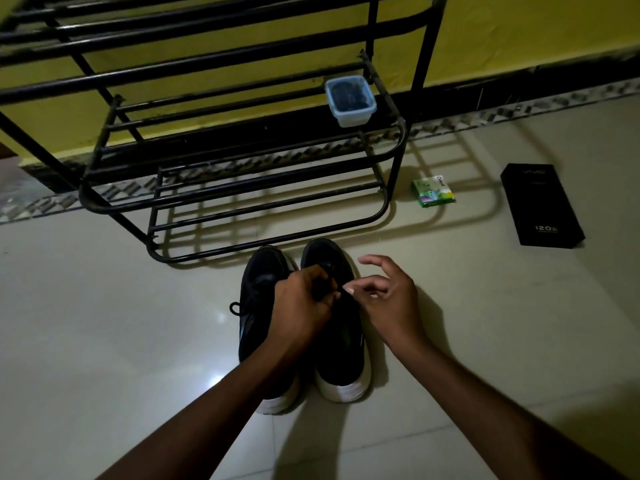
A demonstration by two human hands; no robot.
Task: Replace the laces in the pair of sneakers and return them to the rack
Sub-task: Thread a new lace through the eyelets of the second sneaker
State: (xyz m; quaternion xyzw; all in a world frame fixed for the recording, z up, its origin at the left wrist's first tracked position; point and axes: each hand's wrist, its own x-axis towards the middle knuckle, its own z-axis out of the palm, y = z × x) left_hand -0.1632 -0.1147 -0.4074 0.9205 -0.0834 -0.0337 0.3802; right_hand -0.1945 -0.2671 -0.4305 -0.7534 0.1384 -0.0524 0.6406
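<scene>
Two black sneakers with white soles stand side by side on the floor, toes toward the rack: the left sneaker (258,299) and the right sneaker (341,348). A loop of black lace (235,309) sticks out from the left sneaker's side. My left hand (300,306) grips the black lace over the right sneaker's tongue. My right hand (384,296) pinches the lace end between thumb and forefinger, its other fingers spread. The lace between the hands is mostly hidden.
A black metal shoe rack (242,174) stands just beyond the sneakers against a yellow wall. A small lidded plastic container (350,100) with dark contents sits on its middle shelf. On the tiled floor to the right lie a green packet (433,191) and a black box (542,204).
</scene>
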